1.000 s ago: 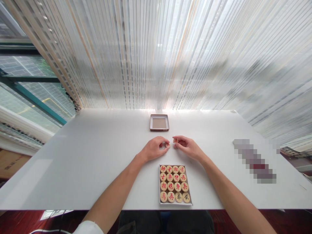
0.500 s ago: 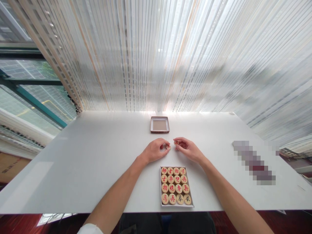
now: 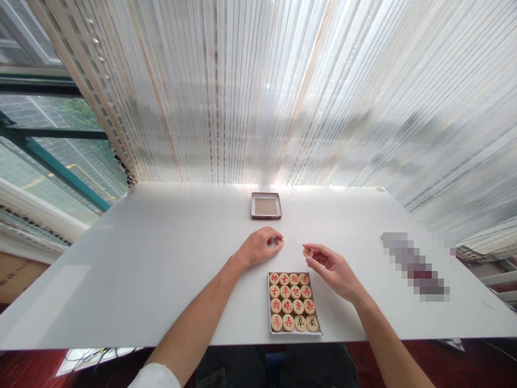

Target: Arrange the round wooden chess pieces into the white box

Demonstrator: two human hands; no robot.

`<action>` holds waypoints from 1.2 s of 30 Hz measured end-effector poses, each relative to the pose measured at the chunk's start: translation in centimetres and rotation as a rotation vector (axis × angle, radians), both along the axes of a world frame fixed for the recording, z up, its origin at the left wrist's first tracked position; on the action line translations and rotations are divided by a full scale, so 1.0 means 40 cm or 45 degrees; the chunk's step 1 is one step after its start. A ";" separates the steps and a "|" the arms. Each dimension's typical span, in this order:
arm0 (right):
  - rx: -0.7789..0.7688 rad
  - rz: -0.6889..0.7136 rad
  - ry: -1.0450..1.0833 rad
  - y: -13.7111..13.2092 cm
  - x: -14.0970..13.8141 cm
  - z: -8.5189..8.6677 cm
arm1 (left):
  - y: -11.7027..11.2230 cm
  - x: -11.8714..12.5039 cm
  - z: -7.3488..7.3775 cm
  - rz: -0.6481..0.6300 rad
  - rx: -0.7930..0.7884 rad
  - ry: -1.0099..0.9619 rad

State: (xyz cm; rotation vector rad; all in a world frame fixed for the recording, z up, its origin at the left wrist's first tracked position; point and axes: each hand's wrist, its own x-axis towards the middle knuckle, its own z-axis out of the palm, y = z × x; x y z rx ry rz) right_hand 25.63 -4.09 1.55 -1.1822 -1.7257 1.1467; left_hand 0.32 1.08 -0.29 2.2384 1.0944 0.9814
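A shallow white tray (image 3: 320, 325) near the table's front edge is filled with several round wooden chess pieces (image 3: 292, 300) marked in red and black. My left hand (image 3: 258, 247) rests on the table just behind the tray, its fingers pinched round a small chess piece (image 3: 280, 241). My right hand (image 3: 333, 269) hovers to the right of the tray's far corner, palm up, with a red-marked chess piece (image 3: 308, 251) held at its fingertips.
A small brown-rimmed box lid (image 3: 266, 205) lies farther back on the white table (image 3: 161, 258). A blurred-out object (image 3: 416, 267) sits at the right. Striped curtains hang behind the table, and a window shows at the left.
My right hand has drawn back and to the right with its piece, from beside the left hand to near the tray's far right corner. The left hand has hardly moved.
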 end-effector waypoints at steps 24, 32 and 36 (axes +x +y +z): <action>0.035 -0.138 0.313 -0.181 0.015 -0.093 | 0.000 0.001 0.000 0.012 -0.032 0.019; 0.078 -0.126 0.266 -0.195 0.003 -0.083 | 0.001 0.001 -0.001 0.007 -0.018 0.024; 0.107 -0.129 0.235 -0.215 -0.002 -0.070 | 0.005 0.001 -0.009 0.005 -0.014 0.017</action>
